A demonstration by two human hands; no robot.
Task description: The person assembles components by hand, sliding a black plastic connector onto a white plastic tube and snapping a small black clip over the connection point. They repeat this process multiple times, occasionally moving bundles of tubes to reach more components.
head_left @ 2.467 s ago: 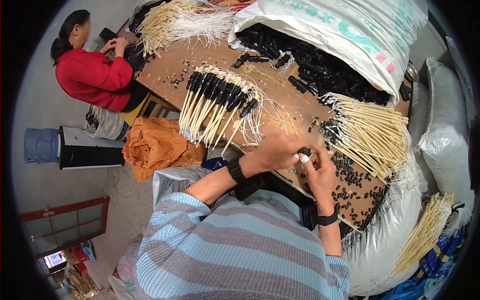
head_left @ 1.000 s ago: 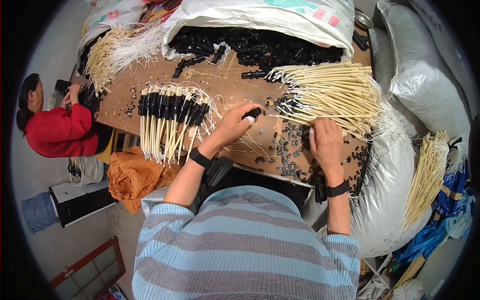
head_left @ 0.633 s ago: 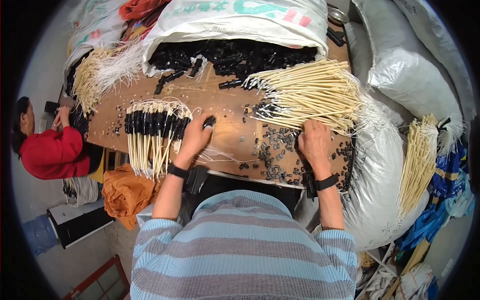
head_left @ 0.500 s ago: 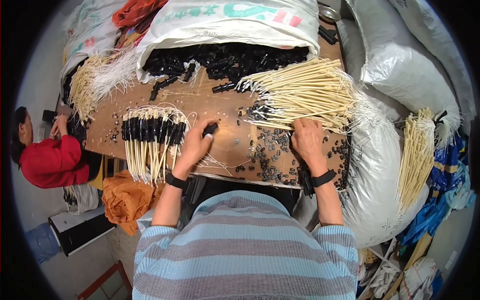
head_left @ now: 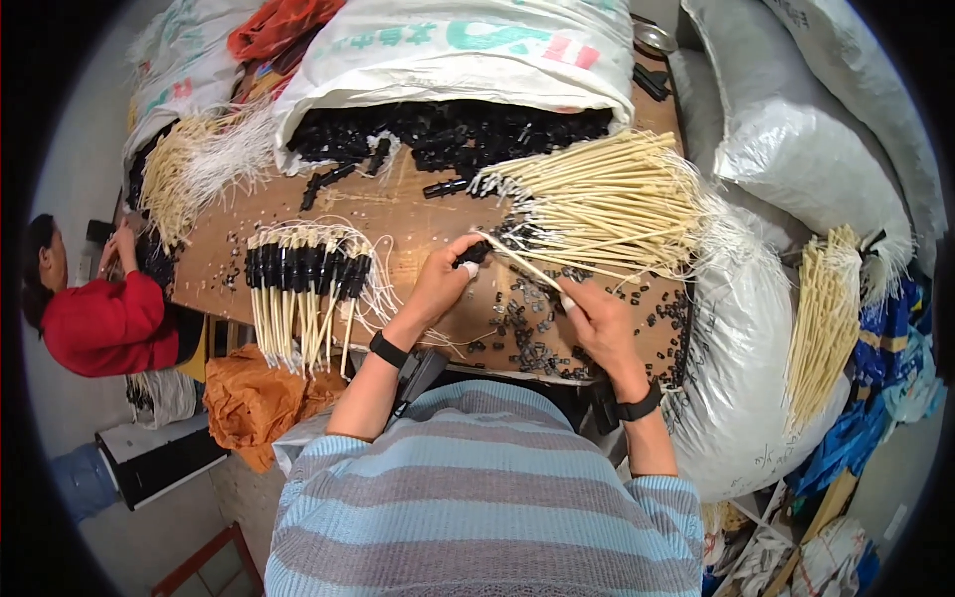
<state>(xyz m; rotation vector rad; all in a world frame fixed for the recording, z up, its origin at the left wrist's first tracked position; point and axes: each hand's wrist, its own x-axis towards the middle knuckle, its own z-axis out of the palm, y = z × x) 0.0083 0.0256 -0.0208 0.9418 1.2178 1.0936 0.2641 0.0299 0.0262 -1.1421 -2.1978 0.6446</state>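
Note:
My left hand [head_left: 443, 286] is closed round a small black plastic fitting [head_left: 474, 255] above the middle of the table. Between the fingers of my right hand [head_left: 603, 323] is the near end of one thin cream-coloured stick [head_left: 529, 267]. Its other, pale tip reaches the top of the black fitting; whether it is inside cannot be seen. Just beyond my right hand lies a large fanned pile of similar sticks [head_left: 607, 199] with white strings at the right end. To the left of my left hand is a row of sticks with black fittings [head_left: 308, 267] on their far ends.
A white woven sack [head_left: 448, 75] spills black fittings [head_left: 438, 139] at the back. Small dark clips [head_left: 532, 333] are scattered near the table's front edge. Stuffed sacks [head_left: 746, 368] stand at the right. A person in red [head_left: 104, 318] works at the left.
My right hand has come away from the pile with one stick and moved nearer me. My left hand has moved right with the fitting, meeting the stick's tip.

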